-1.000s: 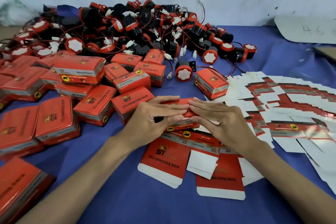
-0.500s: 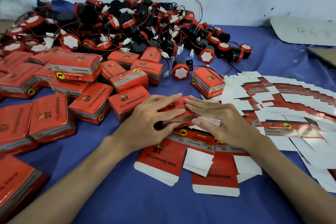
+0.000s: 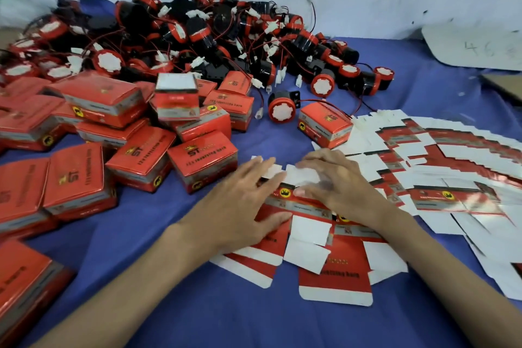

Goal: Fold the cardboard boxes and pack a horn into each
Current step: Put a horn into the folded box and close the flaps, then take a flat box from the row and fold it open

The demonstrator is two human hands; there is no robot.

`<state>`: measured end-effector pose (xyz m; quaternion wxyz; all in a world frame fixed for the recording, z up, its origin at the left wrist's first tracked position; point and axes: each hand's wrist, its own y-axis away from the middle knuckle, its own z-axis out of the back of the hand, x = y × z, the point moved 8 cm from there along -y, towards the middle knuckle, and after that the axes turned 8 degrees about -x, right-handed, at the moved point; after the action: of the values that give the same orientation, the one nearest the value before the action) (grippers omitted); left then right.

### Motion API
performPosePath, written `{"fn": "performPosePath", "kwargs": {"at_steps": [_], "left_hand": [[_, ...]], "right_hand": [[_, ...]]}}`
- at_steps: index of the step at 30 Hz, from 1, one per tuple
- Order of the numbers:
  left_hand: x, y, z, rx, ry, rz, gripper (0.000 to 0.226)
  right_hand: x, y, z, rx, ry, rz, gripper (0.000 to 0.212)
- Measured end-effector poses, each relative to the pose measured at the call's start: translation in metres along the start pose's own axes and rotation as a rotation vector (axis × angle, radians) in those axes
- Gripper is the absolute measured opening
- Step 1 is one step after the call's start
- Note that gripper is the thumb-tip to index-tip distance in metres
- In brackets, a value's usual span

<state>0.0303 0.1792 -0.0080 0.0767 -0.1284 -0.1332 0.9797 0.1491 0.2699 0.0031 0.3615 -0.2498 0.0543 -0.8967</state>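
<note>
My left hand [image 3: 243, 206] lies with straight fingers on a flat red-and-white box blank [image 3: 310, 229] in front of me. My right hand [image 3: 336, 186] is bent over the white flaps at the blank's far edge. It is blurred, so its grip is unclear. A folded red box [image 3: 176, 99] with a white end facing up sits on top of the pile of closed boxes [image 3: 141, 161] at the left. Loose black-and-red horns [image 3: 197, 37] with wires are heaped at the back, and one horn [image 3: 281, 111] lies nearer, beside a single closed box [image 3: 324, 128].
A fan of flat blanks [image 3: 440, 167] spreads over the right side of the blue cloth [image 3: 226, 313]. More closed boxes [image 3: 22, 285] line the left edge. A white board [image 3: 477, 48] lies at the back right by the wall.
The box I was pressing shut between both hands has left them, and a box now sits atop the left pile. Both hands have dropped onto the flat blanks.
</note>
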Motion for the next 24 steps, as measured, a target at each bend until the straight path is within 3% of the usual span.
{"fn": "performPosePath", "kwargs": {"at_steps": [3,7,10,13,17,19,22,24], "left_hand": [[0.011,-0.002,-0.017,0.062,0.005,0.082,0.096],[0.009,-0.006,-0.002,-0.050,0.180,0.120,0.099],[0.009,-0.016,0.019,-0.167,0.258,0.167,0.074],[0.017,-0.039,0.045,-0.223,0.417,0.240,0.018],[0.011,-0.051,0.042,0.108,0.708,0.228,0.020],[0.008,-0.045,0.036,0.079,0.832,0.209,0.009],[0.014,-0.036,0.038,-0.202,0.649,0.105,0.018],[0.011,-0.030,0.035,-0.284,0.440,0.009,0.018]], "right_hand": [[-0.007,0.000,-0.009,0.096,-0.003,-0.059,0.041],[-0.011,-0.008,-0.004,0.064,-0.205,-0.200,0.033],[0.001,-0.008,0.007,-0.032,-0.468,-0.164,0.029],[0.015,-0.008,0.018,0.026,-0.653,-0.084,0.027],[0.019,-0.024,0.042,-0.042,-0.868,-0.054,0.021],[0.012,-0.028,0.041,-0.049,-0.951,-0.098,0.016],[-0.003,-0.022,0.016,0.136,-1.070,-0.279,0.019],[-0.007,-0.017,0.002,0.217,-1.000,-0.324,0.019]]}}
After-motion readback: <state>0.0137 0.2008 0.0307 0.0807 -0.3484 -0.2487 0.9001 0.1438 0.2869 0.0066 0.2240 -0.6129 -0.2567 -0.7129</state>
